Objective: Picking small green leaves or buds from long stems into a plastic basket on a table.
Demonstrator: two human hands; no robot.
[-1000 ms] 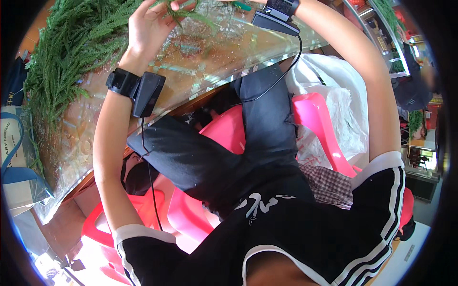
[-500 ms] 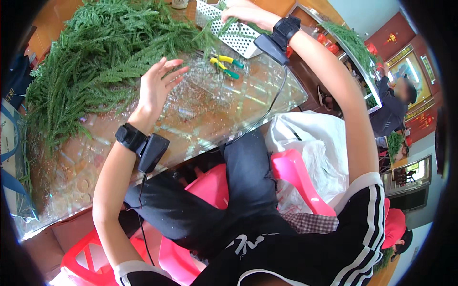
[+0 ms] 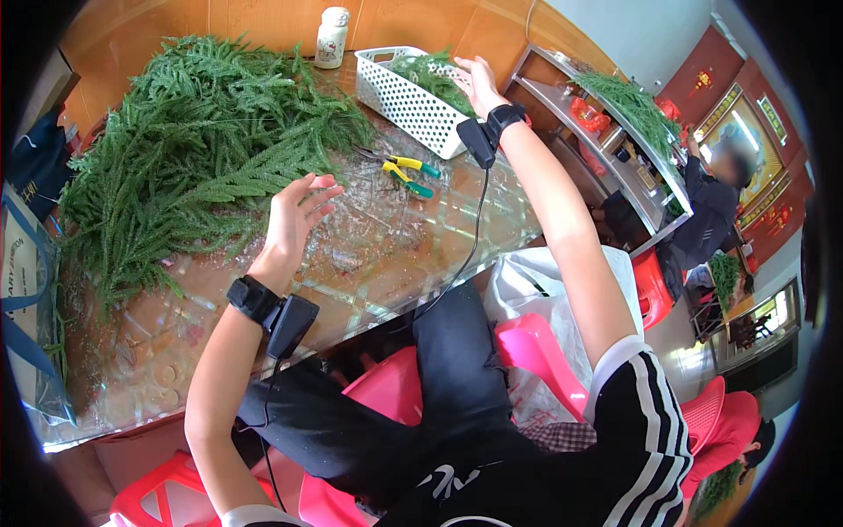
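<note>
My left hand (image 3: 294,218) hovers over the glass-topped table (image 3: 351,263) with its fingers apart and nothing in them. It is nearest to a big heap of green artificial pine sprigs (image 3: 211,149). My right hand (image 3: 479,88) is at the right rim of a white perforated plastic basket (image 3: 413,110), fingers loosely spread and holding nothing that I can see. Green sprigs (image 3: 430,75) lie inside the basket, just left of that hand. Between heap and basket, pliers (image 3: 406,171) with yellow and green handles rest on the table.
A white bottle (image 3: 331,39) stands behind the basket. At the left edge is a bag (image 3: 31,307) with blue straps. A white sack (image 3: 571,272) and pink plastic chair (image 3: 540,351) are by my legs. Other people (image 3: 707,206) are at the right, near a metal shelf (image 3: 606,149) with greenery.
My right hand has let go of a green sprig, which now lies in the basket, and its fingers have opened. The view has shifted, showing more of the far side. My left hand remains open.
</note>
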